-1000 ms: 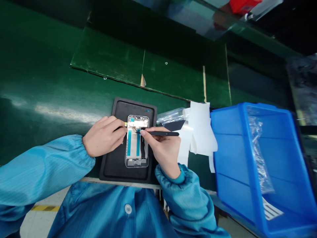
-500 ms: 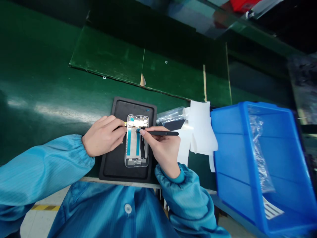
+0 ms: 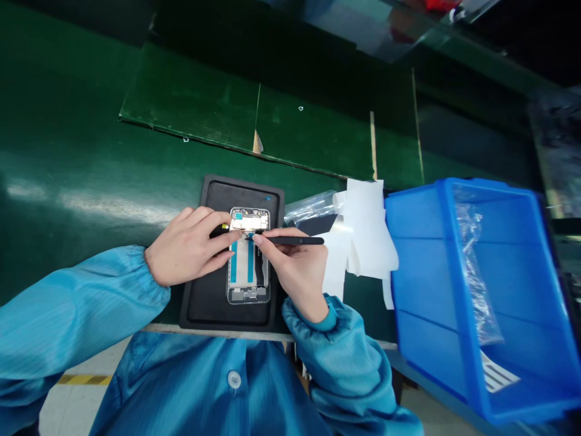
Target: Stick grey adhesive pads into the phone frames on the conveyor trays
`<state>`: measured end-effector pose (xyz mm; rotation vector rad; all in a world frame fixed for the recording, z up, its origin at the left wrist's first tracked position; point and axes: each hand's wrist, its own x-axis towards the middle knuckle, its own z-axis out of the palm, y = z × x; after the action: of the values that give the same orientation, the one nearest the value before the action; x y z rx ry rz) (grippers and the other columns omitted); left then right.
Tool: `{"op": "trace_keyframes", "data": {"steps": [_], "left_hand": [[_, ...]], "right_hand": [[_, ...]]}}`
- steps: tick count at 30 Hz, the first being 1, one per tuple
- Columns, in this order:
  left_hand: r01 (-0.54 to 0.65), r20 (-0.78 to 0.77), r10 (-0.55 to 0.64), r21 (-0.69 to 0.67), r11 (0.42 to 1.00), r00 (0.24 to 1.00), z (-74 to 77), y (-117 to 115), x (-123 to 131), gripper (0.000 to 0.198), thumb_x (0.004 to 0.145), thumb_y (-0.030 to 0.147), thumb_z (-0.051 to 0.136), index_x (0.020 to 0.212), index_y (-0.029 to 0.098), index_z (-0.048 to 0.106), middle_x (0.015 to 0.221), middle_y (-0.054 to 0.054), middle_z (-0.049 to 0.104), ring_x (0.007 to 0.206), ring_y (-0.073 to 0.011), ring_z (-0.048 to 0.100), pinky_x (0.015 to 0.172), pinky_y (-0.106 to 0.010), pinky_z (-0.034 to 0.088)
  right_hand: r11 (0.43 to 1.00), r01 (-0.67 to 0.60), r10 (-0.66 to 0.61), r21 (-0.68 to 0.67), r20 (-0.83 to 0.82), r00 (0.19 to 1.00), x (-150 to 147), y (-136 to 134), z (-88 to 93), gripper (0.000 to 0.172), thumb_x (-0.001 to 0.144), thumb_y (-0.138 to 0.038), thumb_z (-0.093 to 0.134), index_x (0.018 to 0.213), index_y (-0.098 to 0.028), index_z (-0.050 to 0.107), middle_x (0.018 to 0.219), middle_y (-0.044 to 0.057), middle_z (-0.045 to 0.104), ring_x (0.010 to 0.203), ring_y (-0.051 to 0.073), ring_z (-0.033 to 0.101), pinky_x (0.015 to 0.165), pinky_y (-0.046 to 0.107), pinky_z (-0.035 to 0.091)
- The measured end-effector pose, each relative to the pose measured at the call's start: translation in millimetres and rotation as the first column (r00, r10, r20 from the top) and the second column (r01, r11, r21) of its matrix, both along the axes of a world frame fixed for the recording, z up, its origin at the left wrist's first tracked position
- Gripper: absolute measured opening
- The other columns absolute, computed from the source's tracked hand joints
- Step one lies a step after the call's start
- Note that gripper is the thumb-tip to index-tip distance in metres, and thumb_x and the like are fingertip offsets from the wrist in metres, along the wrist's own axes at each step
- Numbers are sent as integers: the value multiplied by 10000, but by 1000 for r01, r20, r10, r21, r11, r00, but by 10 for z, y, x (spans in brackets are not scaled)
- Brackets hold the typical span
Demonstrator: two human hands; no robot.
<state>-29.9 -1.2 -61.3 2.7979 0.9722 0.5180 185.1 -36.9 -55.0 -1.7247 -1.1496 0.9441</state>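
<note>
On green matting (image 3: 91, 151) by a blue bin (image 3: 426, 290), hands (image 3: 188, 247) hold a phone frame (image 3: 249, 266) and tweezers (image 3: 295, 240).

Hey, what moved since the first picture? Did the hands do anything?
The left hand slid to the right, and its fingers now lie over the edge of the phone frame. The black tweezers in the right hand moved their tip a little left. Nothing was picked up or let go. The frame stayed on the black tray, and the blue bin stayed beside it.
</note>
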Motion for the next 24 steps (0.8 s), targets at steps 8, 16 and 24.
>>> {"op": "trace_keyframes", "data": {"steps": [8, 16, 24], "left_hand": [[8, -47, -8, 2, 1000, 999, 13, 5, 5, 328, 975, 345, 522, 1250, 223, 651, 1222, -126, 617, 1045, -292, 550, 748, -404, 433], [-8, -12, 8, -1, 1000, 1000, 4, -3, 2, 336, 975, 334, 516, 1246, 179, 643, 1179, -130, 633, 1010, -277, 564, 751, -394, 439], [-17, -24, 17, -20, 1000, 1000, -4, -7, 2, 353, 980, 335, 507, 1272, 183, 634, 1188, -135, 635, 1033, -283, 568, 763, -407, 449]], "right_hand": [[1000, -8, 8, 10, -5, 1000, -2, -2, 7, 170, 705, -333, 857, 760, -195, 773, 703, 25, 746, 521, 128, 623, 484, 244, 536], [999, -25, 24, -24, -68, 997, 30, 2, 24, 196, 702, -349, 862, 752, -184, 769, 636, 15, 710, 524, 132, 620, 482, 241, 524], [999, -16, 14, -33, -45, 999, 14, 1, 26, 190, 701, -338, 861, 760, -184, 768, 670, 24, 731, 533, 140, 632, 501, 254, 540]]}}
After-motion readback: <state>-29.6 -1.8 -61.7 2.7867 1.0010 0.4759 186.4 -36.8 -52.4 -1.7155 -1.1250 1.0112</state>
